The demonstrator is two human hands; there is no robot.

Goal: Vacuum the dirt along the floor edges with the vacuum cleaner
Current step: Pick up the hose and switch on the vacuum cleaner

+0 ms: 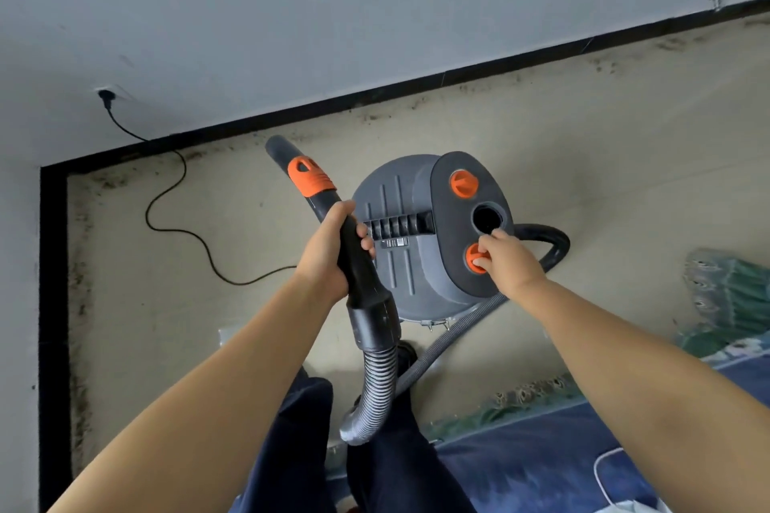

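From the head camera I see my left hand (pixel 329 258) wrapped tight around the black hose handle (pixel 354 258), its orange collar (pixel 310 176) above my grip. My right hand (pixel 506 260) pinches the lower orange knob (pixel 475 262) on the grey vacuum cleaner (pixel 416 229), which stands on the beige floor (pixel 583 162) near the black skirting (pixel 375 96). Dirt (pixel 112 179) speckles the floor edges. The power cord (pixel 175 217) runs up to a wall socket (pixel 106 95).
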